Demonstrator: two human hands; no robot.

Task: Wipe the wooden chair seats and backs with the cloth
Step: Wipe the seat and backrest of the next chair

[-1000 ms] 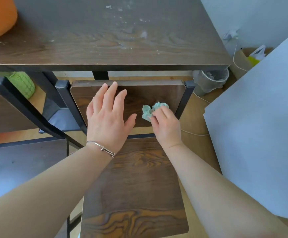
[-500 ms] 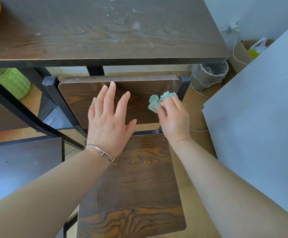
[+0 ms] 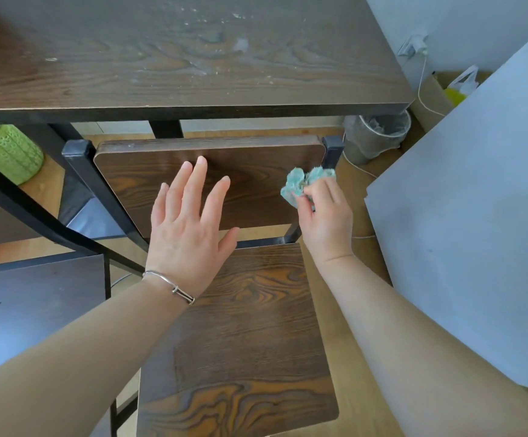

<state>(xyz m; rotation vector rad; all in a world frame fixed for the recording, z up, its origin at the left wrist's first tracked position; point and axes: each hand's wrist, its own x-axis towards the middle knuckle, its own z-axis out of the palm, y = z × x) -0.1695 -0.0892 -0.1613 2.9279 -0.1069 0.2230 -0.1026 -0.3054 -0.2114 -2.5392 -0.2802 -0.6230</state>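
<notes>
A wooden chair stands below me, its dark brown back panel (image 3: 256,171) facing me and its grained seat (image 3: 243,342) in the lower middle. My right hand (image 3: 327,222) pinches a crumpled teal cloth (image 3: 303,182) against the right end of the back panel, by the black frame post (image 3: 332,151). My left hand (image 3: 190,228), fingers straight and spread, is over the middle of the back panel; a silver bracelet is on that wrist. Whether the palm touches the wood is unclear.
A dark wooden table (image 3: 177,58) with white specks stands just behind the chair. A grey bin (image 3: 379,134) and a white cable are at the right. A large grey board (image 3: 477,216) leans on the right. A second chair (image 3: 35,310) is at the left, with a green pot (image 3: 7,152) beyond.
My right hand has slid the cloth rightward along the back panel, from its middle to its right end. The left hand stayed spread over the panel.
</notes>
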